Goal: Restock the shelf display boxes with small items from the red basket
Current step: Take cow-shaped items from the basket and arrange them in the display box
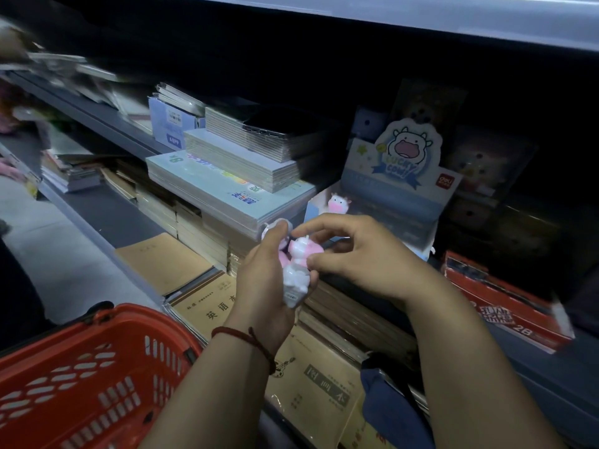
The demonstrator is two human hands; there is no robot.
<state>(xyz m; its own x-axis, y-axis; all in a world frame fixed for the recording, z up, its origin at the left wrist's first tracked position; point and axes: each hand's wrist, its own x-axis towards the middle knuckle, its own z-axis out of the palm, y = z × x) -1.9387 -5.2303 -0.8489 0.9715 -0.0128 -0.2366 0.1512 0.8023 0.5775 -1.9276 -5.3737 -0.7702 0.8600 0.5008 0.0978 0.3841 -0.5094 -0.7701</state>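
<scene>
My left hand (269, 280) grips a small bunch of pink and white cow-shaped items (296, 265) in front of the shelf. My right hand (343, 251) pinches the top pink cow of that bunch with thumb and fingertips. Just behind my hands stands the pale blue "Lucky Cow" display box (398, 189), with one pink cow figure (338, 204) sitting at its front left. The red basket (81, 377) is at the lower left, and its inside shows no items from here.
Stacks of notebooks and paper pads (227, 176) fill the shelf left of the display box. Brown exercise books (311, 384) lie on the lower shelf under my arms. A red pencil box (505, 306) sits at the right. Dark boxes (479, 163) stand behind.
</scene>
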